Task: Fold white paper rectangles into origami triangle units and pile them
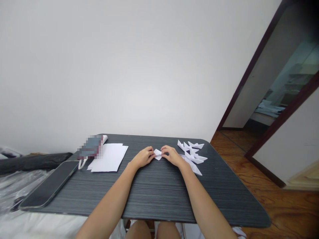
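A small folded piece of white paper [158, 154], diamond-shaped from above, is held between my two hands over the middle of the dark table. My left hand [144, 156] pinches its left corner between thumb and fingers. On the opposite corner, my right hand [171, 155] has a like pinch. Just beyond my right wrist lie several folded paper boats [196, 157], grouped together with pointed ends; my right forearm partly covers the nearest one.
Left of my hands is a stack of white paper sheets [109, 159], with a blurred-out object [91, 146] overlapping its corner. A dark, phone-shaped slab [51, 184] lies at the left edge of the table [159, 196]. Behind the table rises a white wall [139, 66]; a doorway is right.
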{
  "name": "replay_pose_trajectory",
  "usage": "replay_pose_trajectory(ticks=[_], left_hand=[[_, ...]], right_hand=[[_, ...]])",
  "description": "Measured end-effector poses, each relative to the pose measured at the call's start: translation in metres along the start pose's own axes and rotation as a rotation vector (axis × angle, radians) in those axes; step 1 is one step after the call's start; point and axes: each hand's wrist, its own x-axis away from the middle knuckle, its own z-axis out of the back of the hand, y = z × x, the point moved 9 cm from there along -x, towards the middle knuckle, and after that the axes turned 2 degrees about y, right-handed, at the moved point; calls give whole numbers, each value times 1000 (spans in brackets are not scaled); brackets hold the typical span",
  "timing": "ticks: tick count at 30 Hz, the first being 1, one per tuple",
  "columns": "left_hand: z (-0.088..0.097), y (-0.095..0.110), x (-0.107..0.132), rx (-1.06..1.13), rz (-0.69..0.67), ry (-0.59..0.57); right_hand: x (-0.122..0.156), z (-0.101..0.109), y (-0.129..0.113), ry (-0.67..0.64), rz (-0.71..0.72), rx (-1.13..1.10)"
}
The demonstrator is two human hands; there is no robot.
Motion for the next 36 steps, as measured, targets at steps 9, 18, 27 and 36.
replay_pose_trajectory(ticks=[9, 18, 27, 36], left_hand=[[1, -17, 0, 85, 49, 70], [-2, -37, 1, 62, 252, 74], [-7, -44, 1, -46, 388, 50], [-15, -49, 3, -238, 520, -34]], right_hand=[[2, 2, 9, 108, -37, -55], [2, -4, 27, 140, -170, 56], [-3, -13, 23, 33, -237, 250], [-8, -22, 20, -149, -270, 535]])
